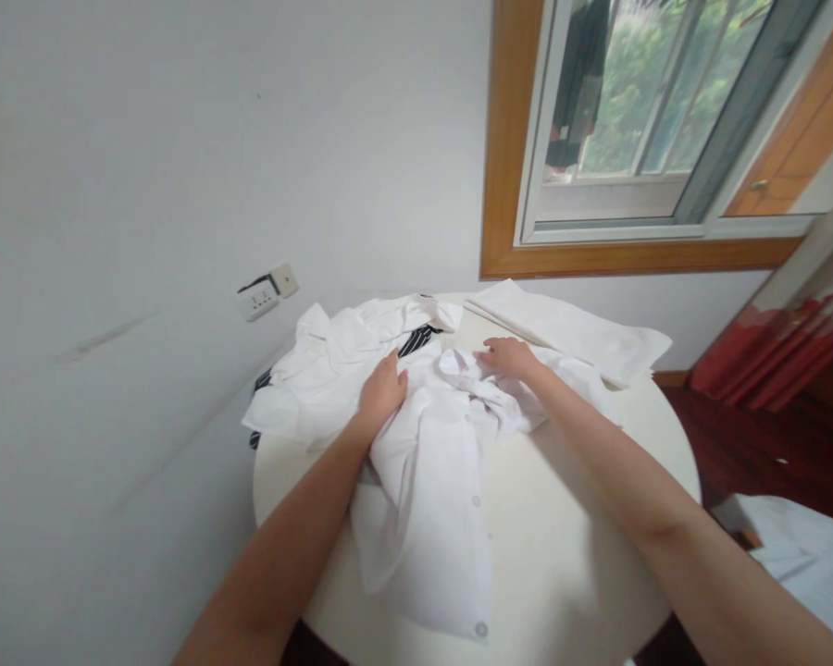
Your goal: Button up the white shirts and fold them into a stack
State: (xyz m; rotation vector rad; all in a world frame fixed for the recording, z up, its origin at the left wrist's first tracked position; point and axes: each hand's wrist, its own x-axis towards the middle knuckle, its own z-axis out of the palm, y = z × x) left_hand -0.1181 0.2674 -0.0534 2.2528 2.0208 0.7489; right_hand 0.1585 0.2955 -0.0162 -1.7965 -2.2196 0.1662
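Note:
A crumpled white button-up shirt [451, 499] lies across the round table, its buttoned front hanging toward me and its collar end bunched up. On the shirt's left side my left hand [383, 390] is closed on the fabric, thumb toward the middle. My right hand [508, 357] grips the bunched cloth on the other side with bent fingers; the fingertips are partly hidden. Another white garment [347, 347] lies rumpled just beyond my left hand. Dark striped cloth [417, 339] peeks out from under it.
A folded white cloth [573, 328] rests at the back right of the white round table [562, 555]. Behind stand a wall with a socket [258, 300] and a wood-framed window [503, 185]. A red and cream curtain [756, 351] hangs at right, above pale fabric [805, 555].

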